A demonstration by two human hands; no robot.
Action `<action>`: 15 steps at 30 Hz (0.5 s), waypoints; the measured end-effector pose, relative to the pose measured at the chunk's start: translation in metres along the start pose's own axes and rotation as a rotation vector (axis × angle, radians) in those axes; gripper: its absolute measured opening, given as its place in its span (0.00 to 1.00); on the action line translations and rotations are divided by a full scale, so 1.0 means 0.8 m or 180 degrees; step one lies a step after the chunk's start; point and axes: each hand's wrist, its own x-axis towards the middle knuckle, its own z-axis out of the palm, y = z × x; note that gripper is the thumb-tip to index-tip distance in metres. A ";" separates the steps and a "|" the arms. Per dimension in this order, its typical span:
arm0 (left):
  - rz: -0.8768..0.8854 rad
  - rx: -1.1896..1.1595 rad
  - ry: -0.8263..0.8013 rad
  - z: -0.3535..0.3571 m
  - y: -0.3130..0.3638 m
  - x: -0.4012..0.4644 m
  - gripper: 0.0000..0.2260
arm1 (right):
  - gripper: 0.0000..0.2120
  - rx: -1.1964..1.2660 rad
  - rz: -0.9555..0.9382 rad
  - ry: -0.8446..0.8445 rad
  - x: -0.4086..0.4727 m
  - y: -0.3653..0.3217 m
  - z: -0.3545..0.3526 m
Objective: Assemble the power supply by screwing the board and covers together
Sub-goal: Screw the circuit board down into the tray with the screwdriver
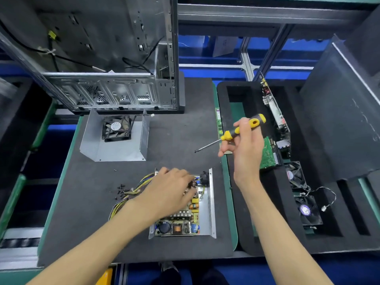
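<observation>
The power supply board (185,221) lies in its grey metal base cover (211,204) near the front of the black mat, a yellow and black wire bundle (127,192) trailing to its left. My left hand (170,188) rests on the board's far end, fingers bent down among the parts; I cannot tell whether it pinches anything. My right hand (244,145) grips a yellow and black screwdriver (236,131) in the air, tip pointing left. The other cover (115,149), a bent metal shell with a black fan (116,128), sits further back.
Several loose black screws (121,190) lie left of the wires. An open computer case (107,58) stands at the back. A black foam tray (287,182) on the right holds circuit boards (269,155) and two fans (308,210).
</observation>
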 end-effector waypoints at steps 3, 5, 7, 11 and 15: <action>0.0119 0.0100 -0.0050 0.008 -0.001 0.002 0.22 | 0.11 -0.0837 -0.0239 -0.0582 -0.001 0.011 0.001; 0.0186 0.0114 -0.0053 0.012 -0.003 0.002 0.21 | 0.13 -0.1370 -0.0392 -0.0920 -0.003 0.020 0.001; 0.0194 0.0172 -0.0048 0.014 -0.005 0.003 0.21 | 0.13 -0.1799 -0.0586 -0.1190 -0.004 0.028 0.003; 0.0229 0.0252 0.0010 0.018 -0.012 0.000 0.22 | 0.18 -0.2361 -0.0805 -0.1537 -0.007 0.039 0.002; 0.0348 0.0237 0.0100 0.021 -0.014 -0.002 0.22 | 0.17 -0.2584 -0.0836 -0.1682 -0.010 0.044 -0.002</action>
